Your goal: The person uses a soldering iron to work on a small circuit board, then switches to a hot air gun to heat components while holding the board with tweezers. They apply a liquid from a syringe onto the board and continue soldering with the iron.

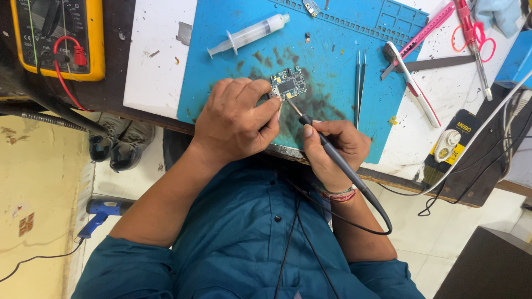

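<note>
1. You were midway through soldering on a small circuit board [288, 83], which lay flat on the stained blue work mat [233, 33] near the table's [158, 61] front edge; judged from the picture, the board was already stripped bare and set in place, while the joint under the tip was not finished.

2. Your left hand [235, 119] came in over the mat's near edge, wrist bent down, its fingers [257, 91] curled and pressed together against the board's left side to steady it.

3. Your right hand [332, 145] held the soldering iron [332, 158] like a pen, fingers pinching the dark handle low down, the tip slanting up and left to meet the board's lower edge.

4. The iron's cord [382, 218] looped behind your right wrist and across your blue shirt.

5. Other tools lay idle: a clear syringe [249, 34] above the board, fine tweezers [360, 83] just right of it, a white-and-red brush [413, 86] and a pink craft knife [426, 27] further right, all well apart from your hands.

6. A yellow multimeter [58, 36] sat at the far left, its red lead plugged in.

7. Whether any solder had already flowed could not be told; the tip's contact point was too small to read.
</note>
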